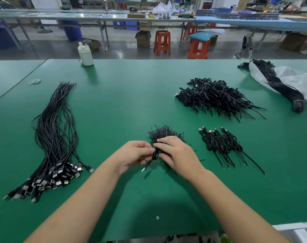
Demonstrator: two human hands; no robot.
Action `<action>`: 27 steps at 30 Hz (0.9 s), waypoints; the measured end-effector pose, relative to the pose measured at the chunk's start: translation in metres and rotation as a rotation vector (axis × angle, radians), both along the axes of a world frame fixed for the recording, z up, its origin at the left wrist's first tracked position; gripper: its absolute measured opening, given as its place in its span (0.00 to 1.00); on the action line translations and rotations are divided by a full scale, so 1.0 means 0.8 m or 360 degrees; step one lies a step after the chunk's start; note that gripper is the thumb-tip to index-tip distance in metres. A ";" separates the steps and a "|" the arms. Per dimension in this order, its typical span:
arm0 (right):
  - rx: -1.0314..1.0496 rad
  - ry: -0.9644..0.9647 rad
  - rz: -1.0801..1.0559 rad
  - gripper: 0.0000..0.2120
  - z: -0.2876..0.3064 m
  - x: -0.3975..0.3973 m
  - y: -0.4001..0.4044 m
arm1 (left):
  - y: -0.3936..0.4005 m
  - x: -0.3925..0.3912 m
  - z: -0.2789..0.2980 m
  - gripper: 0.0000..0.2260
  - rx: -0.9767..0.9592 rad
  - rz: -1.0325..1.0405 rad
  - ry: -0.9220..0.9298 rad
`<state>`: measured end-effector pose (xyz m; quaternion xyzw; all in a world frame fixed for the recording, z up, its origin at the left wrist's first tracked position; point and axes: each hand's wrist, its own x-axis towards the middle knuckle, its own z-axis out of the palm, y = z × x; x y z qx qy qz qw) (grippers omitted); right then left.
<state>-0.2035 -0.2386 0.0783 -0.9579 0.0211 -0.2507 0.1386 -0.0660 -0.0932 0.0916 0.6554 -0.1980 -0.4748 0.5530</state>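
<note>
Both hands are in close now, just above the tabletop [122, 102], right in front of the pile of short ties [162, 133]. Your left hand [133, 153] has its grip closed on the coiled cable [155, 156], thumb and fingers pinching the small loop from the left side, and the plug [143, 169] hangs down and out toward you. Your right hand [175, 153] has its fingers curled onto the top of that same coil. I can't tell whether a tie is already pinched between them.

Here is how to make the step a good one:
- Hold the loops flat and stacked under your left thumb so none springs out.
- Set the tie across the middle of the coil, not near the plug end.
- Wrap it snug, then twist it with your right fingertips while the left only holds.
- Leave the plug tail free and straight, as on the finished row [221, 142] to your right.

The risk, as I judge it, is a loop slipping loose if the left pinch eases before the twist bites.

The loose cables [56, 130] lie well apart on your left.
</note>
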 end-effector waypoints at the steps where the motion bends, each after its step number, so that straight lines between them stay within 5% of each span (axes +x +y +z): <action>1: 0.0097 -0.0026 -0.0011 0.14 0.002 0.001 0.002 | -0.001 0.000 0.001 0.05 -0.0028 -0.0013 0.0063; 7: 0.0598 0.0054 -0.0181 0.11 0.006 0.010 0.016 | -0.002 -0.001 0.004 0.09 -0.0194 0.0044 0.0063; 10: 0.1250 0.0194 -0.0315 0.15 0.009 0.015 0.023 | -0.003 -0.006 0.007 0.07 -0.0182 0.0021 -0.0468; 14: 0.1822 0.0168 -0.0222 0.09 0.010 0.018 0.026 | -0.007 -0.015 0.013 0.09 0.0003 -0.0025 -0.1541; 18: 0.2096 0.0164 -0.0161 0.09 0.013 0.017 0.020 | -0.006 -0.022 0.016 0.05 -0.0185 -0.0145 -0.1987; 22: 0.2159 0.0160 -0.0134 0.02 0.014 0.015 0.017 | -0.007 -0.023 0.015 0.04 -0.0198 -0.0078 -0.1926; 27: 0.2356 0.0261 0.0091 0.12 0.023 0.009 0.011 | -0.012 -0.017 0.014 0.08 -0.0061 0.0217 -0.1168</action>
